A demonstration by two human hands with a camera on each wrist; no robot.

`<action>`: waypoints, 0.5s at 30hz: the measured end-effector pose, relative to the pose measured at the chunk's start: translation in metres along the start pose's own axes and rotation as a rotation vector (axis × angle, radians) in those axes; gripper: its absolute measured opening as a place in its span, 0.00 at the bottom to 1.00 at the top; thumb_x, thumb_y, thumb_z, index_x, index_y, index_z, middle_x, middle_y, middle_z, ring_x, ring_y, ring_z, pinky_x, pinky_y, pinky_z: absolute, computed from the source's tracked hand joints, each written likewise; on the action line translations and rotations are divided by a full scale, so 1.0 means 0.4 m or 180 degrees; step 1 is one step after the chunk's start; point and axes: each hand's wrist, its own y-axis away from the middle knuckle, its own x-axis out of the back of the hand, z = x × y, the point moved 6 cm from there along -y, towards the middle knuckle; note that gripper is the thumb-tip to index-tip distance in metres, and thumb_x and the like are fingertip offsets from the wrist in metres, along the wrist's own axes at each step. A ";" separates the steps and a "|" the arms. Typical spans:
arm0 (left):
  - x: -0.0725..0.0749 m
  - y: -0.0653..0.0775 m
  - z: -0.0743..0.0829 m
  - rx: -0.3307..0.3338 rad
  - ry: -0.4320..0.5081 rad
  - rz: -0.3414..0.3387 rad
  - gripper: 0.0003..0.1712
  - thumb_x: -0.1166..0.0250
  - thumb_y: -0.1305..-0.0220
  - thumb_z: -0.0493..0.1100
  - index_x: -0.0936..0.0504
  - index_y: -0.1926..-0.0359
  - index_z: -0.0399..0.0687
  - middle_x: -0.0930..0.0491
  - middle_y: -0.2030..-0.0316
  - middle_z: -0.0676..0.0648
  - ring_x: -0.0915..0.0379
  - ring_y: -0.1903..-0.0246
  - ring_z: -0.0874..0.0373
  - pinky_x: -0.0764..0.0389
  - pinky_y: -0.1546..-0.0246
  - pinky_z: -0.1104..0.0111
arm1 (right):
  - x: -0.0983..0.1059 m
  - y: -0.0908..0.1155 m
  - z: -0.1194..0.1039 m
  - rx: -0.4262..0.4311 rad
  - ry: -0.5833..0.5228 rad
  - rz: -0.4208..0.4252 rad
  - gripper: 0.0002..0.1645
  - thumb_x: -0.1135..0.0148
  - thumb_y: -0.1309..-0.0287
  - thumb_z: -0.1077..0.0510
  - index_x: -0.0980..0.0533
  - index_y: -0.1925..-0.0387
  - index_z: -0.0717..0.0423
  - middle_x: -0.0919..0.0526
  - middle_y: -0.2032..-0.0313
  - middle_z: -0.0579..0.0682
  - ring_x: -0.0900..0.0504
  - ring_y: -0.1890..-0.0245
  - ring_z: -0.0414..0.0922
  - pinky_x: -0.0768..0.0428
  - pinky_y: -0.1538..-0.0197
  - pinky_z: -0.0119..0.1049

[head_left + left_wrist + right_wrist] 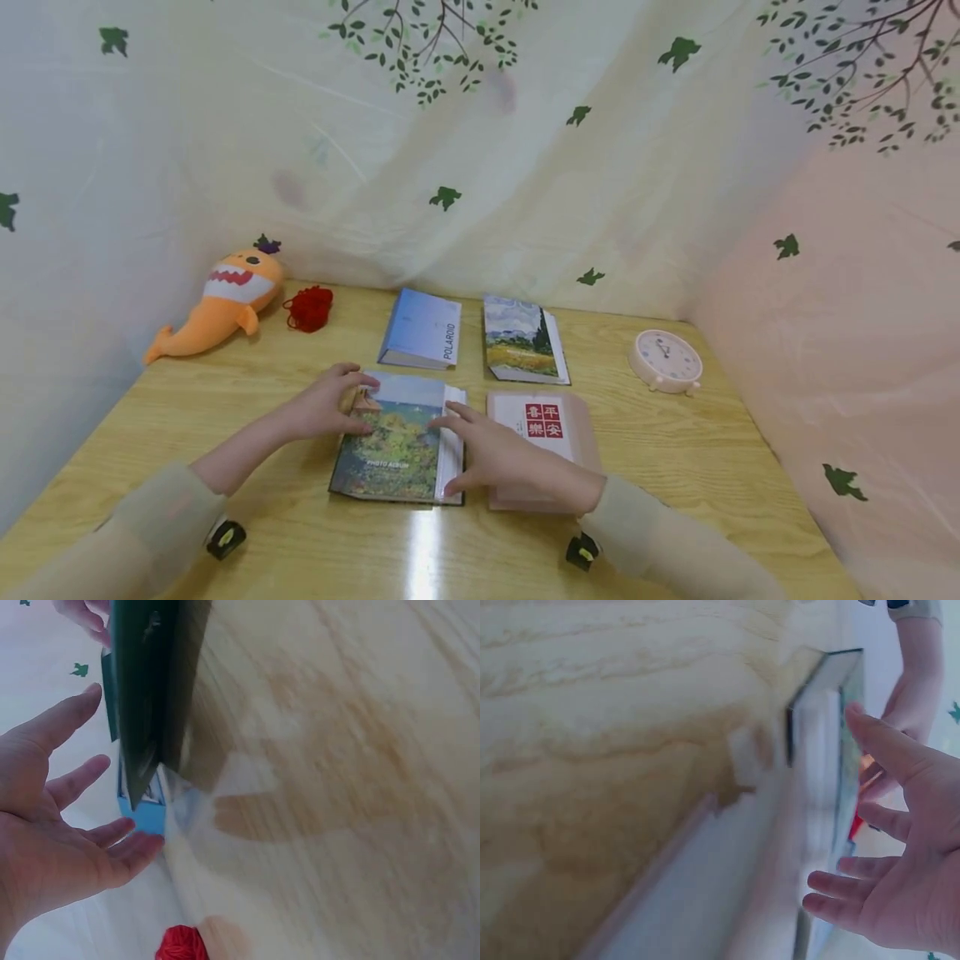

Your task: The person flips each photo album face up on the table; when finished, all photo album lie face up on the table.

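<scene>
A photo album with a painted garden cover lies on the table in the head view, page edges toward the right. My left hand is at its left side, fingers spread over the upper left of the cover. From the right, my right hand reaches over the page edge, fingers extended and apart. In the left wrist view the album's dark green spine stands beside my loosely stretched fingers. The right wrist view has the white page edges near my right thumb. Whether the fingertips touch is hard to tell.
A pink album with red characters lies under my right forearm. Behind are a blue Polaroid album and a landscape-cover album. A pink clock is at right; an orange plush shark and red yarn are at left.
</scene>
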 end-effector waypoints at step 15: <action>-0.042 -0.050 0.205 -0.0452 -0.0077 -0.0039 0.49 0.25 0.53 0.51 0.38 0.31 0.47 0.44 0.32 0.38 0.47 0.34 0.38 0.34 0.42 0.43 | 0.134 0.086 0.113 0.0112 -0.0161 0.0544 0.43 0.28 0.52 0.47 0.35 0.34 0.45 0.36 0.33 0.50 0.36 0.34 0.51 0.29 0.39 0.51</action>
